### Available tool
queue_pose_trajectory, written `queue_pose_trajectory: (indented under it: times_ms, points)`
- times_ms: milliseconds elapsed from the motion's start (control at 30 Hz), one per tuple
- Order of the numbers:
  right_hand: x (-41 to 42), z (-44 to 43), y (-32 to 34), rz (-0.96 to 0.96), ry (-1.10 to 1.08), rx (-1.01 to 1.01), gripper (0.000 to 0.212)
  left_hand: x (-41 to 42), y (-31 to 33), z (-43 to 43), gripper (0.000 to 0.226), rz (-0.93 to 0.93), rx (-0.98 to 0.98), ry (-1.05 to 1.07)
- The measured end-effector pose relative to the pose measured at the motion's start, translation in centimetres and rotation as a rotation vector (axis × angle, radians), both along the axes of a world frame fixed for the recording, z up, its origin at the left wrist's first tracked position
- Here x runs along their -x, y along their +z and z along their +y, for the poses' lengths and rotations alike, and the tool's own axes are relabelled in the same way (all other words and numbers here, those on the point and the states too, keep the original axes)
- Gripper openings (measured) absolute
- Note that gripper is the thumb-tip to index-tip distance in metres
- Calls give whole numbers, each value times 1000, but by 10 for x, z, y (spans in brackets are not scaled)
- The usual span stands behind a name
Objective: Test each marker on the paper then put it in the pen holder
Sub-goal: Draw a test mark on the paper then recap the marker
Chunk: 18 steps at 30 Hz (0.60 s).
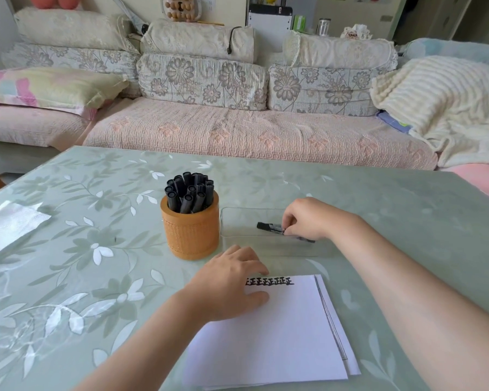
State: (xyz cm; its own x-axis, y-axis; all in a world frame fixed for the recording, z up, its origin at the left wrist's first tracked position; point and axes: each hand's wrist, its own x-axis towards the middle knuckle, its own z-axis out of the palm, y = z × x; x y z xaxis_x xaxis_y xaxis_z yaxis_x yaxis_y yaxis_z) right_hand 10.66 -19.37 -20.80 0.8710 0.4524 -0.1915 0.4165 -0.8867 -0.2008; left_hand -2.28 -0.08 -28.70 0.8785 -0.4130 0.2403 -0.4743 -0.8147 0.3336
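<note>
- A stack of white paper [280, 334] is lying at the near edge of a table [68, 249] covered in green floral vinyl, with a row of black test marks [270, 281] running along the top of the sheet.
- The person's left hand [229, 283] is resting flat on the paper's upper left corner, fingers relaxed and gripping nothing, just beside the marks.
- Beyond the paper, the right hand [308, 218] is pinching a black marker [268, 227] between curled fingers and thumb; the marker is lying nearly level over a clear plastic tray [237, 218], its cap pointing left.
- Just left of the tray, an orange woven-look pen holder [191, 232] is standing upright, packed with black markers [189, 193].
- A white cloth [9, 224] is lying at the table's far left.
- Behind the table, a floral-cushioned sofa [237, 131] is carrying a pastel pillow [48, 86] and a cream striped blanket [435, 91].
</note>
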Motion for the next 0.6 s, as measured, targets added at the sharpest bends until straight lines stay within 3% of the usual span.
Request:
queue_pose_trajectory:
  times_ms: [200, 300, 467, 600]
  points:
    - [18, -4, 14, -118, 18, -105, 15, 1, 4, 0, 52, 1, 30, 16]
    - [37, -5, 21, -156, 14, -182, 15, 4, 10, 1, 44, -41, 107, 83]
    - [71, -19, 15, -141, 37, -242, 24, 11, 20, 4, 33, -102, 215, 241]
    - [98, -28, 0, -99, 27, -241, 24, 19, 24, 1, 36, -120, 244, 225]
